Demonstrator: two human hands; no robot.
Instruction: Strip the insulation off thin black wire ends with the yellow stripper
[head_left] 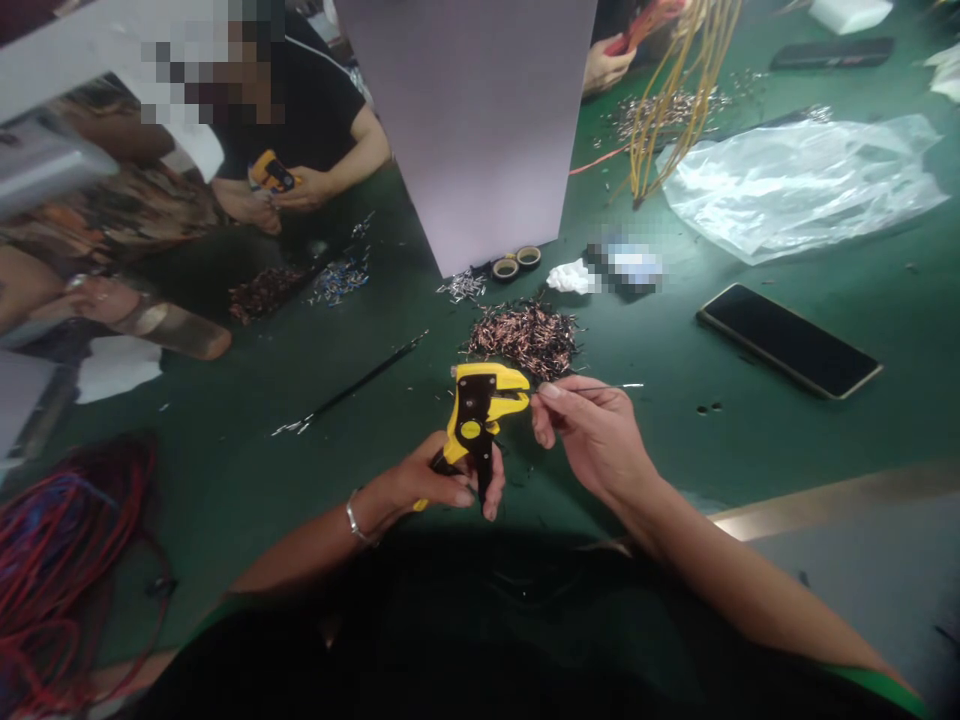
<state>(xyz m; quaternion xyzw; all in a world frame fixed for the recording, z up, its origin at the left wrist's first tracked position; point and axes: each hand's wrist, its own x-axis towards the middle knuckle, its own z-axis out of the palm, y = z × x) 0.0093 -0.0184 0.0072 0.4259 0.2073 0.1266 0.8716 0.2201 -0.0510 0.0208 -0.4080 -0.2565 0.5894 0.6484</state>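
Note:
My left hand (pixel 442 475) is wrapped round the handles of a yellow and black wire stripper (pixel 474 405), its jaws pointing right. Between the thumb and fingers of my right hand (pixel 589 425) is a short dark wire (pixel 615 387) with a silvery tip at its right end. The wire's other end is at the stripper's jaws; whether it sits inside them I cannot tell. Just beyond the tool lies a heap of copper and black wire scraps (pixel 523 335). A bundle of black wires (pixel 360 378) with silvery ends rests to the left.
A tall pale panel (pixel 480 130) stands ahead, with two tape rolls (pixel 517 263) at its foot. On the right are a phone (pixel 787 340) and a clear plastic bag (pixel 802 185). Red cable coils (pixel 67 560) lie at left. Co-workers' hands (pixel 300 190) hold tools across the table.

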